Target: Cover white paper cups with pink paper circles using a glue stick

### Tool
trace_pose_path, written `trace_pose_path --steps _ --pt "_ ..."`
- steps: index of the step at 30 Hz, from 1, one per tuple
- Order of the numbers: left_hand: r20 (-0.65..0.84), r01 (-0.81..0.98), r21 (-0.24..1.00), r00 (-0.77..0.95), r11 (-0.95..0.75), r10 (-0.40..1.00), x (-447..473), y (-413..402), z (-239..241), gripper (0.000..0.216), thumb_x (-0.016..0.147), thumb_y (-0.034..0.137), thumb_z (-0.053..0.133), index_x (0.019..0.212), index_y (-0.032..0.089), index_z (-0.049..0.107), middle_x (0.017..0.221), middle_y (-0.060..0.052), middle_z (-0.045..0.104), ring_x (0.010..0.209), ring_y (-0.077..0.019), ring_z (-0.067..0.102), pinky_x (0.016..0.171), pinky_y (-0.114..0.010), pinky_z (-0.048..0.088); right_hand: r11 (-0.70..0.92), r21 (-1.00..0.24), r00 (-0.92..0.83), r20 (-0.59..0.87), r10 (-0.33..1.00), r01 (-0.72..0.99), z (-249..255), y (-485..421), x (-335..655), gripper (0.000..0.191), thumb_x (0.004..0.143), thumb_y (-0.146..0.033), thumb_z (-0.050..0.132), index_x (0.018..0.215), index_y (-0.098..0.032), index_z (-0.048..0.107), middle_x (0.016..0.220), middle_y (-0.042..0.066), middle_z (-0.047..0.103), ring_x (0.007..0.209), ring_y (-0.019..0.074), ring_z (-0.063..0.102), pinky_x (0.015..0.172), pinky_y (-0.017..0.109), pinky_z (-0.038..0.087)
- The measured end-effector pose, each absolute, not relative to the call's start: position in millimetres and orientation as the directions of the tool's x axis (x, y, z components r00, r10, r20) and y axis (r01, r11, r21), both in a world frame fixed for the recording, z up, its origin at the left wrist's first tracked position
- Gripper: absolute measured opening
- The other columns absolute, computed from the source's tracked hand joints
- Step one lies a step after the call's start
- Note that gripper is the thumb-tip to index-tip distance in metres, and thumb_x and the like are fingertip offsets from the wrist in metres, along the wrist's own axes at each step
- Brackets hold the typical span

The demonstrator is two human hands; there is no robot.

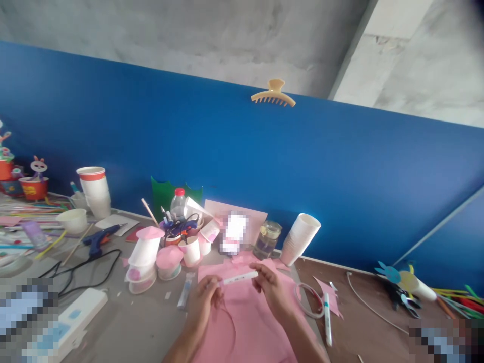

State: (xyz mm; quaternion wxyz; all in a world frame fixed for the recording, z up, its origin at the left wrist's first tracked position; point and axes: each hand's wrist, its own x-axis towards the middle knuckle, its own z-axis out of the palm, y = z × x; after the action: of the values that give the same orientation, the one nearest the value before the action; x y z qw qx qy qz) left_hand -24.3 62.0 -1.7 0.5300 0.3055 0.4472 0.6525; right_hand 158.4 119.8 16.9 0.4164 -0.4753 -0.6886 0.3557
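A white marker pen point(240, 278) lies nearly level between my two hands, over a sheet of pink paper point(257, 322). My left hand point(208, 297) is closed around its left end, with the fingertips curled in. The fingers of my right hand point(267, 286) pinch its right end. Whether a cap is on the pen is too small to tell. Just left of my left hand lies a small clear plastic packet point(185, 291). To the right of my right hand are a roll of tape point(310, 301) and another white marker point(327, 320) with a teal band.
Behind the paper stand a phone point(234, 232), a glass jar point(267, 239) and stacked paper cups point(301, 239). Pink-topped cups point(144, 249), a blue glue gun point(100, 240) and a power strip point(68, 327) are at left. Scissors point(410, 305) lie at right. A blue partition point(227, 141) closes the back.
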Motion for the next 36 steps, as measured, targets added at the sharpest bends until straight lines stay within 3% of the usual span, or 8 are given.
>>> trace_pose_path --steps 2,4,8,13,20,26,30,36 --pt "-0.087 -0.482 0.876 -0.182 -0.011 0.979 -20.7 59.7 -1.9 0.046 0.062 0.055 0.072 0.079 0.014 0.064 0.052 0.003 0.055 0.045 -0.0085 0.047 0.047 -0.021 0.038 0.199 -0.979 -0.305 0.175 0.936 0.049 19.7 96.9 157.4 0.034 0.085 -0.042 0.053 0.104 -0.015 0.062 0.064 0.001 0.054 0.055 0.0136 0.048 0.054 0.027 0.041" --pt "-0.071 -0.463 0.886 -0.095 0.019 0.993 -17.0 56.5 -2.9 0.042 0.066 0.051 0.072 0.082 0.013 0.066 0.057 0.001 0.058 0.052 -0.0098 0.051 0.051 -0.021 0.040 0.130 -0.986 -0.301 0.157 0.941 -0.106 19.0 81.9 153.8 0.037 0.082 -0.042 0.060 0.108 -0.016 0.061 0.068 0.000 0.055 0.058 0.0127 0.047 0.058 0.027 0.041" --pt "0.025 -0.276 0.961 0.080 -0.002 0.996 -12.2 50.5 -3.2 0.036 0.074 0.047 0.066 0.083 0.012 0.068 0.060 0.000 0.056 0.057 -0.0110 0.052 0.056 -0.022 0.041 0.075 -0.973 -0.207 0.122 0.971 -0.220 9.9 76.0 146.6 0.034 0.079 -0.046 0.064 0.095 -0.016 0.066 0.061 -0.002 0.051 0.060 0.0124 0.047 0.061 0.026 0.039" --pt "0.017 -0.118 0.993 0.299 0.019 0.954 -6.7 43.6 2.4 0.041 0.080 0.050 0.057 0.092 0.012 0.065 0.058 0.003 0.052 0.046 -0.0085 0.048 0.047 -0.021 0.036 -0.005 -0.936 -0.160 0.055 0.986 -0.351 3.3 79.3 144.1 0.032 0.071 -0.047 0.070 0.079 -0.016 0.067 0.060 -0.002 0.051 0.058 0.0116 0.046 0.059 0.024 0.038" --pt "-0.081 -0.065 0.992 0.328 0.108 0.941 -1.1 36.8 3.2 0.039 0.076 0.051 0.063 0.089 0.015 0.054 0.054 0.006 0.050 0.038 -0.0065 0.045 0.037 -0.018 0.034 -0.051 -0.923 -0.155 0.009 0.988 -0.381 3.5 78.5 145.4 0.026 0.073 -0.043 0.068 0.072 -0.017 0.064 0.060 -0.003 0.048 0.055 0.0104 0.042 0.054 0.022 0.036" --pt "-0.092 -0.067 0.991 0.313 0.119 0.945 -2.4 39.8 -3.1 0.043 0.078 0.057 0.058 0.081 0.015 0.049 0.056 -0.002 0.063 0.031 -0.0061 0.045 0.031 -0.017 0.031 -0.133 -0.936 -0.353 -0.009 0.935 -0.327 7.4 71.4 141.9 0.027 0.070 -0.041 0.072 0.070 -0.015 0.063 0.059 -0.002 0.054 0.054 0.0113 0.048 0.054 0.023 0.037" --pt "-0.099 -0.051 0.991 0.322 0.122 0.941 -1.5 39.3 -5.6 0.041 0.077 0.055 0.060 0.079 0.016 0.046 0.052 0.001 0.061 0.031 -0.0067 0.046 0.032 -0.016 0.035 -0.096 -0.964 -0.396 0.010 0.918 -0.248 12.7 68.9 137.2 0.032 0.074 -0.042 0.068 0.061 -0.016 0.055 0.055 -0.003 0.050 0.051 0.0090 0.044 0.052 0.022 0.034" --pt "-0.127 -0.037 0.988 0.357 0.150 0.925 -5.8 40.4 -4.4 0.043 0.078 0.058 0.058 0.076 0.016 0.047 0.049 0.000 0.062 0.030 -0.0076 0.048 0.031 -0.016 0.033 -0.014 -0.979 -0.350 0.061 0.935 -0.206 21.1 68.9 137.4 0.039 0.072 -0.049 0.067 0.058 -0.015 0.056 0.054 -0.004 0.048 0.052 0.0083 0.040 0.053 0.022 0.032"
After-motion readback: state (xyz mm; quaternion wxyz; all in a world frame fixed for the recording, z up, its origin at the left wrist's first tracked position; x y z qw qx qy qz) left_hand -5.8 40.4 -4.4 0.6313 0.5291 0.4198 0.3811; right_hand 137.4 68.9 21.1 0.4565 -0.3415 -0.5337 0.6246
